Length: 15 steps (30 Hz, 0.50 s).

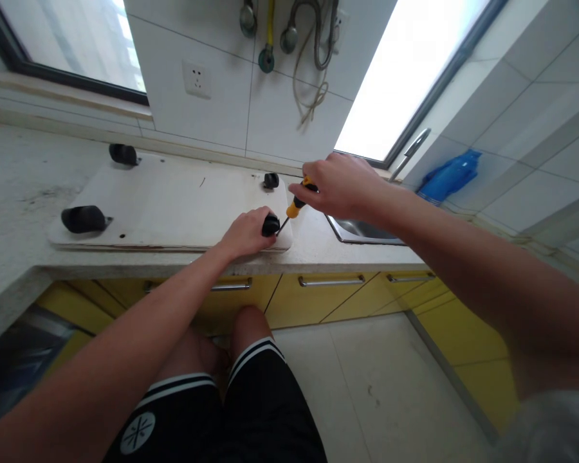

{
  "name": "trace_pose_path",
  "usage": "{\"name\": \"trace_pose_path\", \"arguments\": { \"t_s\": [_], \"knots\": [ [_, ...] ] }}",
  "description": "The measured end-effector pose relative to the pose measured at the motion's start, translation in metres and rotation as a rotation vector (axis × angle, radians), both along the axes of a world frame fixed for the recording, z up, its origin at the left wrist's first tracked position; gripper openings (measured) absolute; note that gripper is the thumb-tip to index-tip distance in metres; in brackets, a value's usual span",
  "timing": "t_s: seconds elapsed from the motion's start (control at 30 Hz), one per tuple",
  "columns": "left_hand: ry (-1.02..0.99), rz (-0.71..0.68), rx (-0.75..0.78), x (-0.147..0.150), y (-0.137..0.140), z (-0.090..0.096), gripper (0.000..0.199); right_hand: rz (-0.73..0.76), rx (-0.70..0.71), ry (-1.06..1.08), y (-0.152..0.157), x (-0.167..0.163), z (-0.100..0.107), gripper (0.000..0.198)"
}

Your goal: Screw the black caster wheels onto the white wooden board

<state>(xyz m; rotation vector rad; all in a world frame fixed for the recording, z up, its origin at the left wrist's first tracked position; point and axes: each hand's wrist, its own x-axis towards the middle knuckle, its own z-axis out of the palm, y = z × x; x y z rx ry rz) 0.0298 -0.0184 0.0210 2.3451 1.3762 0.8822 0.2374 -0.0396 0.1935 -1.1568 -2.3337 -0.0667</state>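
A white board (188, 199) lies flat on the countertop, with a black caster (123, 154) at its far left and another caster (83, 220) at its near left. At its far right stands a third, smaller-looking caster (271, 181). My left hand (249, 233) is closed around the near-right caster (271, 225), resting on the board. My right hand (335, 185) grips the yellow and black handle of a screwdriver (296, 204). The shaft slants down to the left, and its tip meets the base of the caster in my left hand; the screw there is too small to make out.
Right of the board is a metal sink (361, 231) with a tap (411, 153), and a blue bag (450, 177) beyond it. Hoses and pipe fittings (289, 40) hang on the tiled wall near a socket (197, 80). Yellow cabinets (313, 302) with metal handles run below the counter.
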Motion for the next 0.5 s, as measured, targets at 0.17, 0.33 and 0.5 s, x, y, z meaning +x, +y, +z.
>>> {"name": "trace_pose_path", "arguments": {
  "t_s": [0.17,0.33,0.5],
  "knots": [
    [-0.002,-0.01,0.025,0.0,0.002,-0.003,0.036,-0.044,-0.084,-0.193,-0.008,-0.01,0.015,0.055],
    [-0.019,-0.013,0.019,-0.001,0.003,-0.004,0.036,0.046,-0.172,-0.195,-0.011,-0.013,0.015,0.041],
    [-0.003,-0.022,0.019,-0.001,0.003,-0.004,0.036,-0.008,-0.089,-0.213,0.006,0.0,0.013,0.052]
  ]
}}
